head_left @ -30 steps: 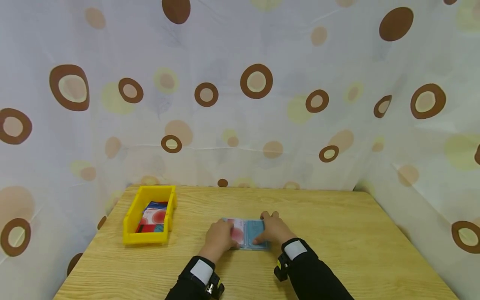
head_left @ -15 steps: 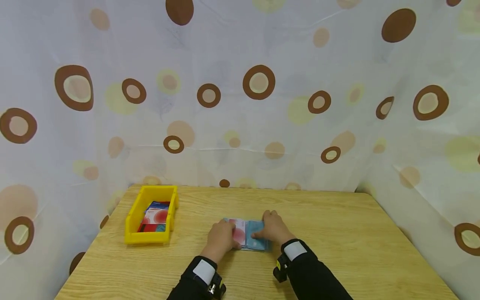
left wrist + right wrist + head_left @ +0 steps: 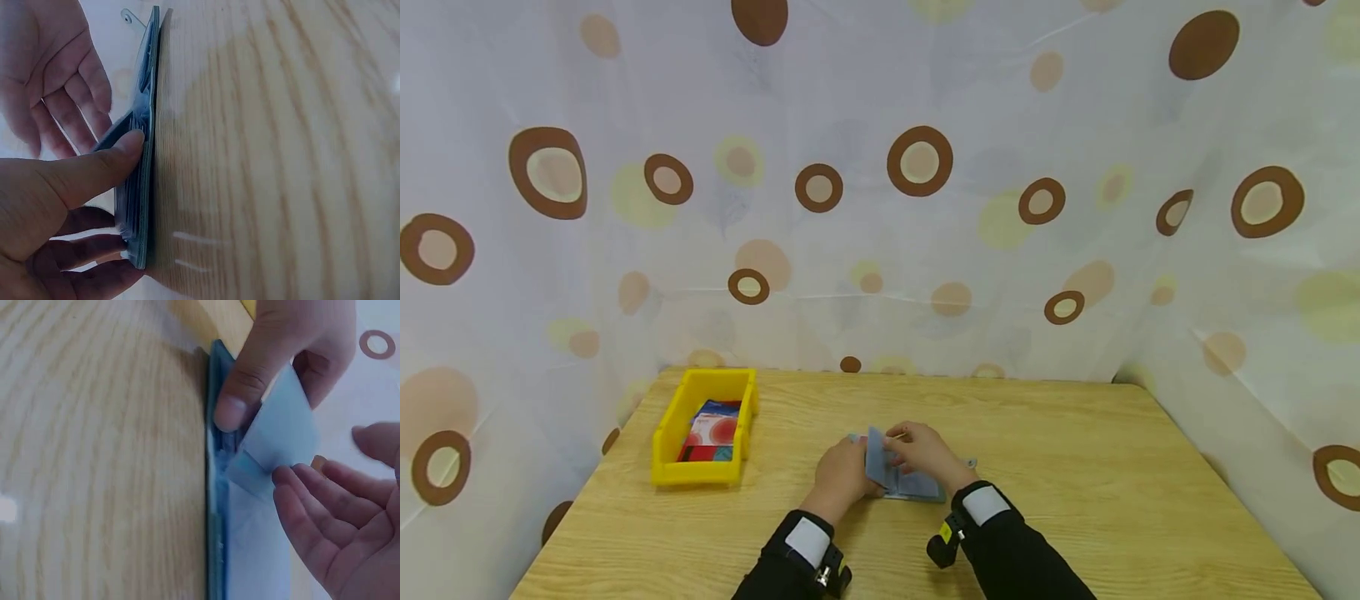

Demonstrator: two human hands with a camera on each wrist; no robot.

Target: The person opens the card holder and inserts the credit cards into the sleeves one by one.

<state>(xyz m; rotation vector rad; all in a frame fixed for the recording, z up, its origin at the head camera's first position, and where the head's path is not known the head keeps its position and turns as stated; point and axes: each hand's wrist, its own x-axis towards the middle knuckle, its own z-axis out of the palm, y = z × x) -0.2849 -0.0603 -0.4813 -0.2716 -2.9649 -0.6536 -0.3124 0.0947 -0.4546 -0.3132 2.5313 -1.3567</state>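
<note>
A blue-grey card holder (image 3: 919, 488) with clear sleeves lies spread on the table. My left hand (image 3: 841, 473) grips its left half, the thumb (image 3: 128, 145) pressing on the stacked sleeves and the fingers round the outer edge. One leaf (image 3: 874, 460) stands up tilted between the two halves. The fingers of my right hand (image 3: 927, 454) touch this leaf (image 3: 281, 422) from the right side; in the right wrist view they are loosely bent, with the thumb apart from it. A small strap (image 3: 132, 19) with a snap sticks out at the holder's right end.
At the left on the wooden table (image 3: 1075, 467) stands a yellow bin (image 3: 696, 475) with several coloured cards (image 3: 711, 431) inside. A spotted curtain (image 3: 880, 250) hangs behind the table and along both sides.
My right hand has moved left from the holder's right edge, and a leaf that lay flat on the right half now stands up towards the left. The left hand keeps its grip.
</note>
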